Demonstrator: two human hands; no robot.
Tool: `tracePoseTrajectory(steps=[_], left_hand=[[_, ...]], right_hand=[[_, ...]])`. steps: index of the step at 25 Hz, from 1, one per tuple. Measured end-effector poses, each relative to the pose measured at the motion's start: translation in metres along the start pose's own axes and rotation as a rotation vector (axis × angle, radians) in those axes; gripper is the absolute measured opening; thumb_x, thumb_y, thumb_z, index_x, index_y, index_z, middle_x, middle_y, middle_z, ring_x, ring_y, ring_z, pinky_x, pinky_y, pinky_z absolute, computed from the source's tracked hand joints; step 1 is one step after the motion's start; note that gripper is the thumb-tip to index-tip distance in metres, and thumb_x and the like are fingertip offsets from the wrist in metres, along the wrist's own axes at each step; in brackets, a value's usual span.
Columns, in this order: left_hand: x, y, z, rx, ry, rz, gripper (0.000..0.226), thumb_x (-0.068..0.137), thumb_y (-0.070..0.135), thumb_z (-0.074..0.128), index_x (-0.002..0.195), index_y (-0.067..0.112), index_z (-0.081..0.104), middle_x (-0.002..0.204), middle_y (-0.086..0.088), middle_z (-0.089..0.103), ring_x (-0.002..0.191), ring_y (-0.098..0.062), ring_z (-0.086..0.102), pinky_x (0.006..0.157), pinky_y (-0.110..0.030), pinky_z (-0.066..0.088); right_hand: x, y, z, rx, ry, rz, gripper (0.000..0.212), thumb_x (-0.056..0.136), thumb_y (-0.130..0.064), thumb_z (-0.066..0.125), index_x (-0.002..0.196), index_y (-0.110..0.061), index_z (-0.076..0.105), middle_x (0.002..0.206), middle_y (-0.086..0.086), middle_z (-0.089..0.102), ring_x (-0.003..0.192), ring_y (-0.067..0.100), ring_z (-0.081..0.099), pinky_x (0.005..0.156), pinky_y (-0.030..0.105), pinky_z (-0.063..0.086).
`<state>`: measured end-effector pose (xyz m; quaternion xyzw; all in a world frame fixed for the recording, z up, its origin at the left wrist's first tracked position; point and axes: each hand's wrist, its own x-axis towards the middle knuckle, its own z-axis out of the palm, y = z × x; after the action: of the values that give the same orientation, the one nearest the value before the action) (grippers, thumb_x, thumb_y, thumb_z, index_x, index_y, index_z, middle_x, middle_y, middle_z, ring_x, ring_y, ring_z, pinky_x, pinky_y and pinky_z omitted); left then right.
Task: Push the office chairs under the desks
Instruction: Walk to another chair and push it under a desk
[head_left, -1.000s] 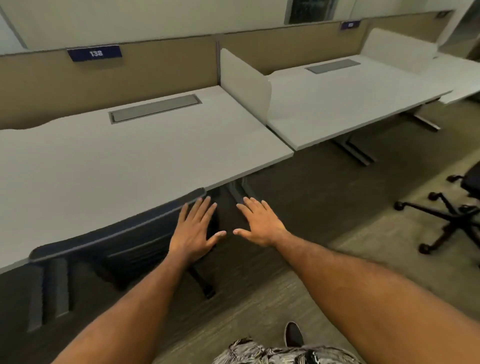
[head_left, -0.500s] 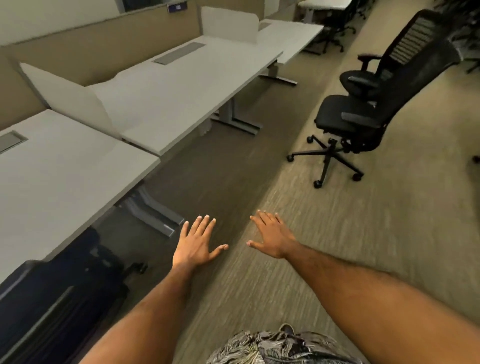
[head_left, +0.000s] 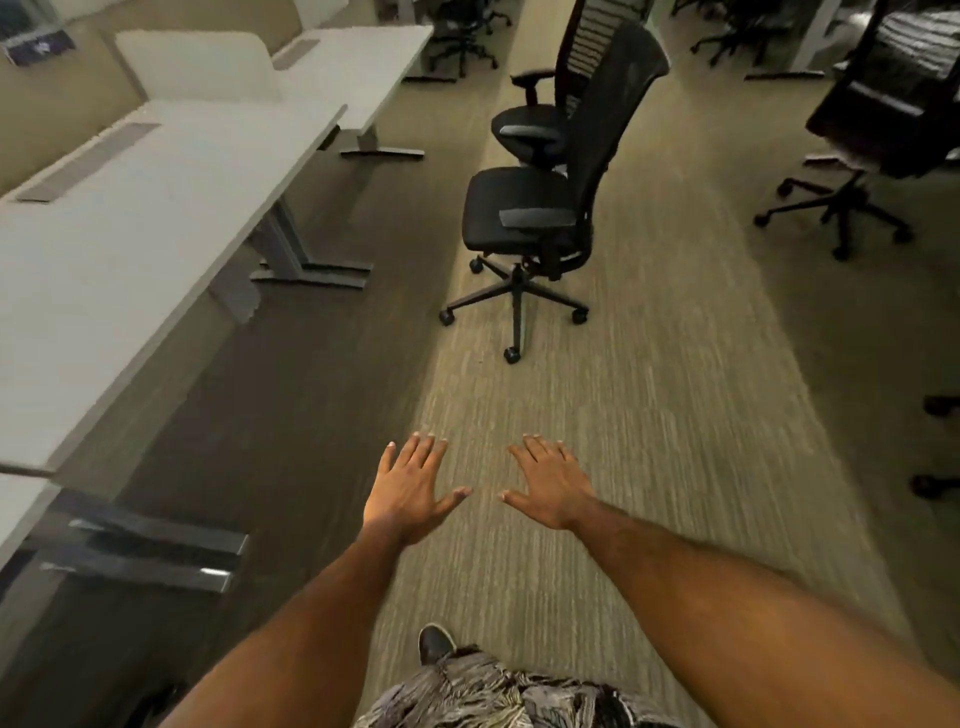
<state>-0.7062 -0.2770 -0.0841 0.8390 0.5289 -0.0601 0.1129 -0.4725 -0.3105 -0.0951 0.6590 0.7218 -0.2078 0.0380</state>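
The next chair (head_left: 524, 208) stands out in the aisle on the carpet (head_left: 649, 441), well apart from the desk (head_left: 156, 171) on the left, its seat turned toward the desk and its back toward the aisle. A second chair (head_left: 527, 130) sits just behind it, and another (head_left: 883, 104) stands off to the right.

A second ago the left hand lay on the back of a chair already tucked under a desk. Since then the view has swung down the aisle and both hands have come away from that chair. That chair looks done, and the one ahead is likely the next to be pushed in.

The left hand (head_left: 402, 491) and right hand (head_left: 553, 488) are held out in front, palms down, side by side with thumbs pointing at each other. The fingers (head_left: 426, 452) of both are straight and slightly apart, holding and touching nothing. Both are still well short of the chair. A shoe (head_left: 435, 643) shows below, pointing toward it.
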Motion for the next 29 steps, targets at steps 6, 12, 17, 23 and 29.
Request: tracePoseTrajectory(steps=[6,12,17,23,29], left_hand=[[0.135,0.049,-0.003,0.038,-0.091,0.219,0.085,0.097,0.074,0.029,0.162,0.019,0.021,0.169,-0.005,0.023,0.157,-0.025,0.013,0.127,-0.049,0.006],[0.271,0.085,-0.027,0.056,-0.144,0.398,0.083,0.1,0.07,0.032,0.162,0.018,0.018,0.17,-0.006,0.019,0.157,-0.024,0.009,0.127,-0.049,0.002],[0.368,0.109,-0.049,0.088,-0.141,0.522,0.084,0.1,0.07,0.03,0.163,0.017,0.014,0.171,-0.007,0.012,0.158,-0.024,0.005,0.127,-0.048,0.0],[0.48,0.166,-0.063,0.14,-0.059,0.562,0.09,0.097,0.075,0.027,0.164,0.018,0.007,0.172,-0.006,0.002,0.158,-0.023,-0.002,0.127,-0.049,-0.002],[0.613,0.257,-0.106,0.195,0.037,0.511,0.092,0.094,0.078,0.02,0.164,0.018,0.009,0.172,-0.006,0.005,0.158,-0.023,-0.002,0.127,-0.05,-0.001]], right_hand=[[0.027,0.102,-0.022,0.075,0.005,0.237,0.08,0.099,-0.059,0.045,0.16,-0.015,0.016,0.168,0.01,0.014,0.155,0.026,0.009,0.124,0.048,0.005],[0.071,0.175,-0.074,0.128,0.044,0.464,0.078,0.1,-0.057,0.044,0.16,-0.015,0.016,0.168,0.009,0.013,0.156,0.025,0.007,0.125,0.047,0.006],[0.109,0.223,-0.111,0.172,0.133,0.567,0.079,0.1,-0.057,0.044,0.161,-0.015,0.015,0.169,0.01,0.01,0.156,0.025,0.006,0.125,0.046,0.005],[0.163,0.318,-0.154,0.176,0.214,0.598,0.088,0.097,-0.068,0.039,0.162,-0.018,0.007,0.17,0.01,-0.001,0.156,0.026,-0.004,0.125,0.047,-0.001],[0.226,0.455,-0.229,0.158,0.257,0.571,0.09,0.096,-0.071,0.037,0.162,-0.019,0.007,0.17,0.01,0.0,0.156,0.026,-0.003,0.125,0.048,-0.002]])
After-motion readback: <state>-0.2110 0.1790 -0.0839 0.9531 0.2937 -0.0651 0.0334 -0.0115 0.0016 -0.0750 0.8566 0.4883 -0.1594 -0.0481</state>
